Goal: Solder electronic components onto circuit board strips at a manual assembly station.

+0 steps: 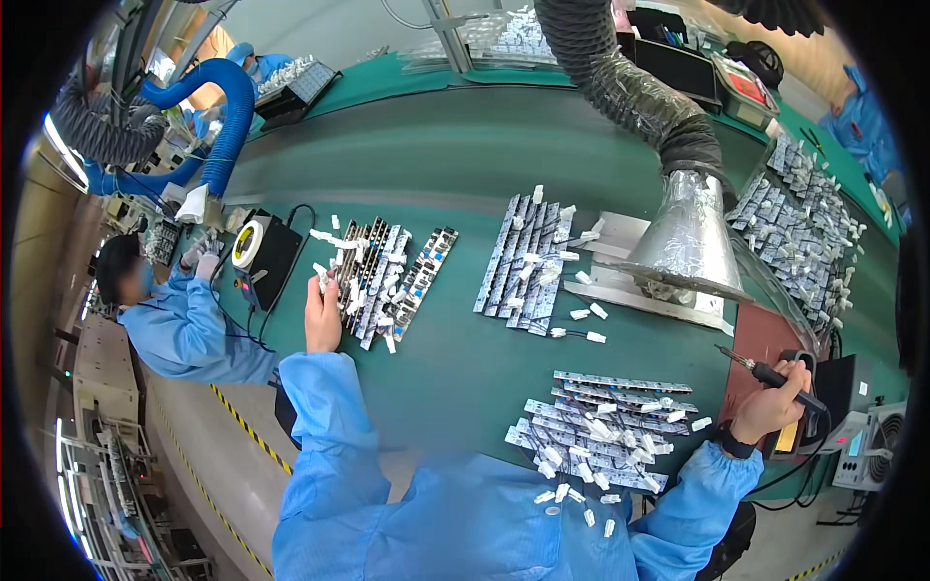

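My right hand (pixel 772 407) is closed around the dark handle of a soldering iron (pixel 764 372), its metal tip pointing up and left over a reddish-brown mat (pixel 751 339). At the left, my left hand (pixel 323 318) pinches a small white connector (pixel 324 277) beside a group of narrow circuit boards (pixel 373 281). Several of those boards show dark component sides, others pale faces with white connectors. A second row of pale strips (pixel 523 261) lies at the middle of the bench. Nearer to me rests another pile of strips (pixel 596 431) with wired connectors.
A metal fume hood (pixel 678 237) on a ribbed duct stands right of centre. Behind it is a large heap of boards (pixel 804 228). A black box (pixel 271 259) with a tape roll (pixel 248 244) is at left, near a co-worker in blue (pixel 189 324). A soldering station (pixel 833 407) sits at right.
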The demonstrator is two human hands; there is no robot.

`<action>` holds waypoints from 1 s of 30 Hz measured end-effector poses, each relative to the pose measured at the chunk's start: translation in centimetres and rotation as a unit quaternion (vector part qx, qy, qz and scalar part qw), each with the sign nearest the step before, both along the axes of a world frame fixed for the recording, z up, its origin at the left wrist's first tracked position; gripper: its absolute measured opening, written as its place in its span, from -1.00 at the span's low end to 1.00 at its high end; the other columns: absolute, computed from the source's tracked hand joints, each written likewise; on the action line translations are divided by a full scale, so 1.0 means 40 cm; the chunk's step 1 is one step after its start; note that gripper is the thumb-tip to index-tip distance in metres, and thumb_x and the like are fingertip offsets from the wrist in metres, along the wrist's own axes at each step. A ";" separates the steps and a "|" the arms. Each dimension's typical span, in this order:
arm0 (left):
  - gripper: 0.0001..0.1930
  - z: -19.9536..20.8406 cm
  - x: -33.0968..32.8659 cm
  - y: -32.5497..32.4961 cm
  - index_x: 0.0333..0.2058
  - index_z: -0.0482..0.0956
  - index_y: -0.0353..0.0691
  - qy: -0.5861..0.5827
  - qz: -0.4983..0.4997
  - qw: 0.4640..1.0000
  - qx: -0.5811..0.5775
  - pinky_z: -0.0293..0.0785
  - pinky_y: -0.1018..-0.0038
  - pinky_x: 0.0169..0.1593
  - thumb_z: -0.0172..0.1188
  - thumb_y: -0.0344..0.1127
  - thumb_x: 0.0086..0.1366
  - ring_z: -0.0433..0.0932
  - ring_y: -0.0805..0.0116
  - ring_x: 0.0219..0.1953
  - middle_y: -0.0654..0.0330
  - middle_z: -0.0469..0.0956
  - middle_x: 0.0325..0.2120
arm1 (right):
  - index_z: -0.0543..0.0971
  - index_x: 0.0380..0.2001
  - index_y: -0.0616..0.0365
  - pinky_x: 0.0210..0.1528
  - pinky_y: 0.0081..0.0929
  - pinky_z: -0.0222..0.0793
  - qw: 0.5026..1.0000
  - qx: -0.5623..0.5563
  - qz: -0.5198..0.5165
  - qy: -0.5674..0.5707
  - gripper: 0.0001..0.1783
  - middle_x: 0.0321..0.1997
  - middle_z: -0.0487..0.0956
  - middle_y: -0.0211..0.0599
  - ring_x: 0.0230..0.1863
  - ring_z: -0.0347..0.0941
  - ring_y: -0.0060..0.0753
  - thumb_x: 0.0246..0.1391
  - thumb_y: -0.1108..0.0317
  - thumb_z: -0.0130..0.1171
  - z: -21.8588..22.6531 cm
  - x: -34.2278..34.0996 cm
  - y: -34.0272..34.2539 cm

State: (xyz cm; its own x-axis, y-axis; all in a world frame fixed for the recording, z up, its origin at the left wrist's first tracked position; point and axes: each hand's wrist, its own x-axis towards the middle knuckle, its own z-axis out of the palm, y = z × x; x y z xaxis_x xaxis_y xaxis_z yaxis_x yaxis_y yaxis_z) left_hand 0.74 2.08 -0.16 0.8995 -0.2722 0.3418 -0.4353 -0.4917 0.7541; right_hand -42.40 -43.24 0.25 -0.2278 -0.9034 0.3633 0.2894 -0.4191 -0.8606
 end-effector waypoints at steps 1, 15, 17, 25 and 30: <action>-0.72 0.004 -0.003 -0.003 -0.04 0.42 -0.30 0.017 0.000 1.000 -0.003 0.30 0.48 -0.03 -0.08 -0.23 0.46 0.40 0.39 -0.17 0.17 0.48 -0.23 | 0.29 -0.58 0.17 -0.38 -0.70 0.18 1.000 -0.001 -0.001 -0.001 -0.70 -0.55 0.18 -0.53 -0.51 0.10 -0.68 0.27 0.43 -0.03 0.002 0.000 -0.004; -0.84 0.166 -0.290 -0.199 -0.13 0.48 -0.33 -0.131 -0.076 0.985 -0.077 0.33 0.42 0.04 0.01 -0.47 0.34 0.46 0.29 -0.12 0.14 0.50 -0.21 | 0.27 -0.66 0.10 -0.47 -0.63 0.12 0.997 -0.003 -0.021 0.078 -0.64 -0.64 0.28 -0.56 -0.56 0.15 -0.72 0.24 0.39 -0.02 0.050 0.029 0.058; -0.81 0.182 -0.396 -0.327 -0.22 0.51 -0.33 -0.090 -0.256 0.961 0.051 0.39 0.39 -0.02 0.16 -0.51 0.16 0.49 0.22 -0.17 0.08 0.51 -0.26 | 0.27 -0.67 0.11 -0.46 -0.62 0.12 0.997 0.005 -0.034 0.070 -0.64 -0.64 0.29 -0.54 -0.56 0.16 -0.71 0.24 0.40 -0.02 0.047 0.011 0.058; -0.60 0.155 -0.564 -0.563 -0.07 0.52 -0.29 -0.115 -0.531 0.813 0.211 0.47 0.28 -0.14 0.30 -0.26 0.13 0.53 0.02 -0.22 0.01 0.54 -0.28 | 0.26 -0.69 0.14 -0.48 -0.62 0.10 0.998 0.017 -0.036 0.046 -0.62 -0.66 0.28 -0.53 -0.57 0.14 -0.72 0.24 0.41 -0.02 0.074 0.001 0.056; -0.64 0.136 -0.525 -0.579 -0.15 0.61 -0.29 0.066 -0.574 0.787 0.217 0.44 0.41 -0.28 0.35 -0.22 0.11 0.48 0.26 -0.37 0.12 0.49 -0.41 | 0.23 -0.70 0.14 -0.53 -0.63 0.05 0.998 0.035 -0.028 0.042 -0.61 -0.68 0.26 -0.55 -0.60 0.11 -0.74 0.25 0.42 -0.03 0.081 -0.001 0.066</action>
